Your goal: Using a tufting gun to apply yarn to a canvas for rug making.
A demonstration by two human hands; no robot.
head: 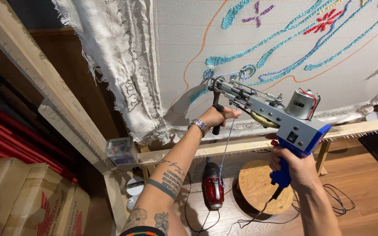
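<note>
— Tufting gun point(271, 111), grey body with a blue handle: we hold it up with its tip against the stretched cloth point(189, 39), just beside a patch of teal yarn.

— And our hands?

— Our right hand point(295, 168) is wrapped tight around the blue grip; our left hand point(217, 117) is closed on the black front handle. The needle itself is too small for us to make out, and the cloth's top and right run out of view.

— What do we count?

— One gun, one wooden frame point(66, 118), one red flower and one purple one stitched above. One clear box of coloured bits point(120, 150) sits at the frame's corner. Below, one round wooden stool point(259, 185) and one red machine point(213, 185) on the floor; we cannot tell what it is.

— Any packages?

— Cardboard cartons point(31, 201) at lower left, brown with a red winged mark, cut off by the edge.
</note>
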